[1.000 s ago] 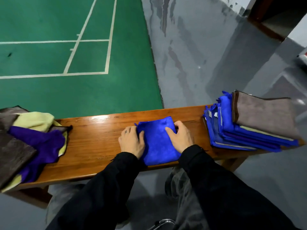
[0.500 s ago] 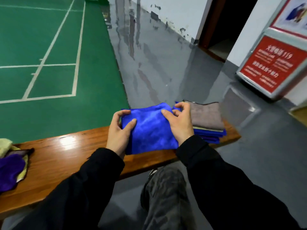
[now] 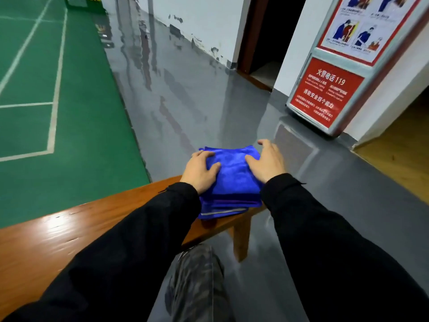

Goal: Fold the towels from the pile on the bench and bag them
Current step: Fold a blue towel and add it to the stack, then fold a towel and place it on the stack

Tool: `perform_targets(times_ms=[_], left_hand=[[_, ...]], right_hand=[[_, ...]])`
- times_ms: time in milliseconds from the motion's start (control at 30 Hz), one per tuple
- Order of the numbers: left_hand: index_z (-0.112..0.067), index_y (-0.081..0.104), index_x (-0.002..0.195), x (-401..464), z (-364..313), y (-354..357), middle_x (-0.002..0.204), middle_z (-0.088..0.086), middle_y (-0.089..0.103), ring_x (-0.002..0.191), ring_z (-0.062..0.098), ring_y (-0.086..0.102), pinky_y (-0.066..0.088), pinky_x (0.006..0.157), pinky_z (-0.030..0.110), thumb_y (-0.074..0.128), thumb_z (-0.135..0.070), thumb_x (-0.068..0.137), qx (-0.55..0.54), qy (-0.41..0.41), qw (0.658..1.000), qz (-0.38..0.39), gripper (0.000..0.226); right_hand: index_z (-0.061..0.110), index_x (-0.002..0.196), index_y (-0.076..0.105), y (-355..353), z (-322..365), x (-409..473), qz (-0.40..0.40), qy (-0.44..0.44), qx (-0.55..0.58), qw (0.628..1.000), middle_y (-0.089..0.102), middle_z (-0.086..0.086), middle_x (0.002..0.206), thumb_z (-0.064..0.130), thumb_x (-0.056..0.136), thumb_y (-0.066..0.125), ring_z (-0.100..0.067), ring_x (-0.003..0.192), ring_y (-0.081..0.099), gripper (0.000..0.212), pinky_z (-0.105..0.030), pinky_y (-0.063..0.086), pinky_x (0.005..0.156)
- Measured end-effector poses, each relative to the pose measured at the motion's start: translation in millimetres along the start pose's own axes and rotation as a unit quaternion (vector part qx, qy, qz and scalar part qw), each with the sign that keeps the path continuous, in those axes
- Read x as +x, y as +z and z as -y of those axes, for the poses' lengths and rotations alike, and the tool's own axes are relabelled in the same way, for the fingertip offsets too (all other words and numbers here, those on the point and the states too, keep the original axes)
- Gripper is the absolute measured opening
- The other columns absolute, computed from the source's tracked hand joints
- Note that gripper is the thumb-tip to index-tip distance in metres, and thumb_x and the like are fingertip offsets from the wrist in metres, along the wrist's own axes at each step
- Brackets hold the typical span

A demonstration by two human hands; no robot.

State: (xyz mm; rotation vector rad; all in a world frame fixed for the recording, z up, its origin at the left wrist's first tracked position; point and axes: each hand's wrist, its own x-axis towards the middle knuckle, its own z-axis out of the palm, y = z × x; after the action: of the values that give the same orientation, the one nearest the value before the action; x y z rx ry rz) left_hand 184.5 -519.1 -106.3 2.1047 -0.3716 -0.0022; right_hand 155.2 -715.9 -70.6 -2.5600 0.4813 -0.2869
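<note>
Towel [image 3: 229, 173], folded, now moved from mid-bench onto stack [image 3: 228, 209]; both hands, left [image 3: 201, 171] & right [image 3: 267, 161], spread flat on it. One more done, bagging still to come.

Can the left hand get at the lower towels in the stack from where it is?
Probably yes. The left hand lies flat on the top blue towel, and the stack's near edge is uncovered, with bare bench beside it. The sleeve above it is the only crowding.

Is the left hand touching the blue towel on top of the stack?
Touching. The head view shows the left hand lying flat on the blue towel, its fingers spread over the near left corner with no gap visible.
</note>
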Motion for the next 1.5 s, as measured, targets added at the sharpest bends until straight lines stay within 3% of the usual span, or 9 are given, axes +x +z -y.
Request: perform_targets(times_ms=[67, 167, 233, 433, 833, 1000, 1200, 1300, 1500], left_hand=[[-0.006, 0.059, 0.132, 4.9, -0.6, 10.6, 0.142, 0.016, 0.053, 0.139, 0.024, 0.041, 0.026, 0.11, 0.025, 0.059, -0.022, 0.097, 0.01, 0.015, 1.0, 0.0, 0.038], [-0.007, 0.059, 0.133, 11.3, 1.4, 20.4, 0.146, 0.016, 0.05, 0.142, 0.023, 0.038, 0.026, 0.11, 0.026, 0.052, -0.025, 0.101, 0.039, 0.018, 0.998, 0.035, 0.038], [-0.007, 0.058, 0.135, 9.0, -0.7, 21.3, 0.145, 0.014, 0.051, 0.141, 0.024, 0.039, 0.028, 0.108, 0.025, 0.05, -0.026, 0.102, 0.049, 0.021, 0.998, 0.045, 0.038], [-0.012, 0.069, 0.118, -11.4, -3.1, -25.2, 0.122, 0.011, 0.067, 0.114, 0.024, 0.061, 0.04, 0.091, 0.024, 0.052, -0.02, 0.099, 0.013, 0.004, 0.999, -0.052, 0.026], [-0.012, 0.07, 0.095, -204.3, 162.4, -180.2, 0.093, 0.006, 0.072, 0.087, 0.021, 0.064, 0.047, 0.075, 0.027, 0.054, -0.01, 0.095, 0.025, -0.191, 0.965, -0.178, 0.016], [-0.013, 0.07, 0.109, -278.5, 204.4, -244.1, 0.112, 0.008, 0.068, 0.105, 0.027, 0.062, 0.047, 0.09, 0.034, 0.059, -0.021, 0.092, 0.155, -0.295, 0.909, -0.251, 0.022], [-0.021, 0.046, 0.129, -348.6, 247.1, -316.5, 0.141, 0.015, 0.04, 0.122, 0.039, 0.04, 0.038, 0.096, 0.048, 0.062, -0.039, 0.082, 0.454, -0.43, 0.74, -0.249, 0.053], [-0.019, 0.04, 0.133, -368.0, 267.7, -335.5, 0.143, 0.017, 0.039, 0.121, 0.039, 0.044, 0.043, 0.093, 0.047, 0.066, -0.041, 0.084, 0.494, -0.424, 0.729, -0.21, 0.06], [-0.013, 0.059, 0.113, -375.8, 275.2, -353.9, 0.118, 0.015, 0.059, 0.096, 0.039, 0.063, 0.051, 0.07, 0.043, 0.047, -0.015, 0.093, 0.511, -0.338, 0.754, -0.235, 0.024]], right_hand=[[0.019, 0.146, 0.047, 4.8, -3.2, -6.0, -0.042, -0.154, -0.053, 0.986, 0.044, -0.006, 0.153, 0.036, 0.095, 0.056, -0.026, 0.141, 0.04, 0.054, -0.037, 0.03, 0.117], [0.018, 0.138, 0.058, 16.8, 0.0, -14.7, 0.025, -0.295, -0.175, 0.939, 0.057, -0.004, 0.143, 0.038, 0.101, 0.046, -0.025, 0.138, 0.044, 0.044, -0.037, 0.028, 0.116], [0.016, 0.129, 0.062, 22.2, 0.0, -17.0, 0.049, -0.29, -0.227, 0.928, 0.063, -0.004, 0.133, 0.038, 0.102, 0.043, -0.027, 0.13, 0.05, 0.04, -0.04, 0.034, 0.111], [0.018, 0.104, 0.07, 30.9, 51.0, -35.6, -0.051, -0.322, -0.081, 0.942, 0.069, -0.004, 0.105, 0.035, 0.093, 0.05, -0.029, 0.102, 0.061, 0.029, -0.041, 0.049, 0.088], [0.025, 0.107, 0.07, 193.3, 212.9, -191.8, 0.225, -0.418, 0.009, 0.88, 0.066, 0.0, 0.109, 0.031, 0.096, 0.055, -0.025, 0.105, 0.061, 0.02, -0.036, 0.047, 0.086], [0.026, 0.101, 0.072, 224.6, 270.2, -245.2, 0.309, -0.436, 0.017, 0.845, 0.07, 0.004, 0.107, 0.028, 0.092, 0.054, -0.023, 0.103, 0.063, 0.02, -0.038, 0.052, 0.086], [0.028, 0.098, 0.07, 243.5, 280.4, -274.3, 0.348, -0.451, 0.03, 0.821, 0.067, 0.009, 0.103, 0.029, 0.094, 0.054, -0.014, 0.098, 0.061, 0.016, -0.036, 0.051, 0.085], [0.03, 0.097, 0.069, 248.7, 275.7, -272.0, 0.349, -0.45, 0.025, 0.822, 0.065, 0.012, 0.104, 0.032, 0.096, 0.054, -0.012, 0.099, 0.06, 0.015, -0.037, 0.051, 0.087], [0.03, 0.103, 0.069, 246.0, 282.3, -272.4, 0.354, -0.451, 0.004, 0.82, 0.065, 0.012, 0.109, 0.033, 0.098, 0.053, -0.01, 0.102, 0.058, 0.017, -0.036, 0.05, 0.09]])
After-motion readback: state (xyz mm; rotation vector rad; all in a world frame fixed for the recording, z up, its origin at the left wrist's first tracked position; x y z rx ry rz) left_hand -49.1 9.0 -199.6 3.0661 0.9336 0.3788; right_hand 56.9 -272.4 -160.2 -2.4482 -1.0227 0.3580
